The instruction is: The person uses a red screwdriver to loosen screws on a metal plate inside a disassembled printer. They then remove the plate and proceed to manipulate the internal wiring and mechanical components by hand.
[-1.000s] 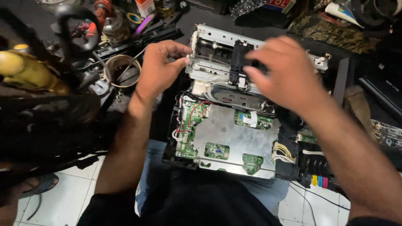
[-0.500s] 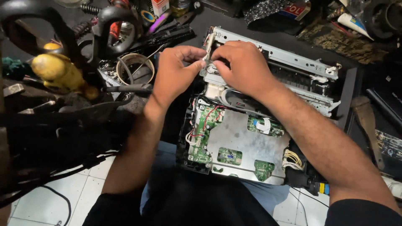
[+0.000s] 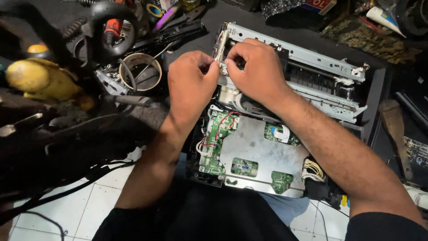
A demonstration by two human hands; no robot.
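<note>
Two hands meet at the far left corner of the opened printer (image 3: 285, 134) on your lap: your left hand (image 3: 191, 85) and right hand (image 3: 256, 71) both pinch a small part (image 3: 221, 68) between closed fingers. A metal ring (image 3: 140, 71) lies left.

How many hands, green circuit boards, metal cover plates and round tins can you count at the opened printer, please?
Hands: 2, left hand and right hand
Green circuit boards: 1, showing through cut-outs
Metal cover plates: 1
Round tins: 1
Total: 5
</note>
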